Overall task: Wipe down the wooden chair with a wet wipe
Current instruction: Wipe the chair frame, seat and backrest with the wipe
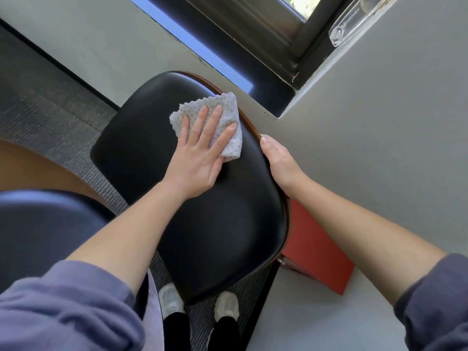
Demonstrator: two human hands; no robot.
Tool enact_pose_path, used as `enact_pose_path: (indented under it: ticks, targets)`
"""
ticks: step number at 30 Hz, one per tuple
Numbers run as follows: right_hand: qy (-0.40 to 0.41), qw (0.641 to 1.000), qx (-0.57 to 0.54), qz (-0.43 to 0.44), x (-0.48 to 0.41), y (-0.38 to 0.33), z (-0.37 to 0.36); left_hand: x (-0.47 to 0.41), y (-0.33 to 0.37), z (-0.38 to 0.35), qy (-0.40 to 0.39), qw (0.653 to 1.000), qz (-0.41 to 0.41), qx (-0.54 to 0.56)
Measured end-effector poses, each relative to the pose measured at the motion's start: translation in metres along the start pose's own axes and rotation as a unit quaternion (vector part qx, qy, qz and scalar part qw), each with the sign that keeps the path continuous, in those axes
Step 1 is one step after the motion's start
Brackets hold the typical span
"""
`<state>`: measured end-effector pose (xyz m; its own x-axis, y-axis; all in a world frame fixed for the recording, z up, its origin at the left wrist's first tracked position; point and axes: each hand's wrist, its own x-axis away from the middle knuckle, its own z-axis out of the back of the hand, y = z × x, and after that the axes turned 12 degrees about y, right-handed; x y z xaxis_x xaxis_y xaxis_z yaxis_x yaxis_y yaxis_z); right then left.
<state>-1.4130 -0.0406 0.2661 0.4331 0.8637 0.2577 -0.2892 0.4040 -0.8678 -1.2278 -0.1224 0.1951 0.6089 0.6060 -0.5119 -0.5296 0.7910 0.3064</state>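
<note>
On grey carpet (pixel 50 110) by a window (pixel 273 34), the spread left hand (pixel 200 160) presses a wipe (pixel 229 110) onto the black seat of the chair (pixel 141 138); the right hand (pixel 281 160) grips its rim.

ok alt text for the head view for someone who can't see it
A person's left hand presses a folded white wipe flat on a black-cushioned wooden chair, while the right hand grips the chair's right edge. A red box sits beside the chair.
</note>
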Motion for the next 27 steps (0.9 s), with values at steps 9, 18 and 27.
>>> enact_pose_path:
  ticks: [9,18,27]
  targets:
    - [0.005,0.999,0.035,0.003,0.001,0.001,0.001,-0.028,-0.048,0.008,-0.025,0.983,0.178,-0.025]
    - [0.011,0.999,0.050,0.002,0.003,-0.002,0.000,-0.052,-0.074,0.035,0.002,0.959,0.282,-0.029]
    - [0.020,0.998,0.061,-0.004,0.006,-0.009,0.000,-0.052,-0.049,0.007,0.016,0.935,0.349,0.059]
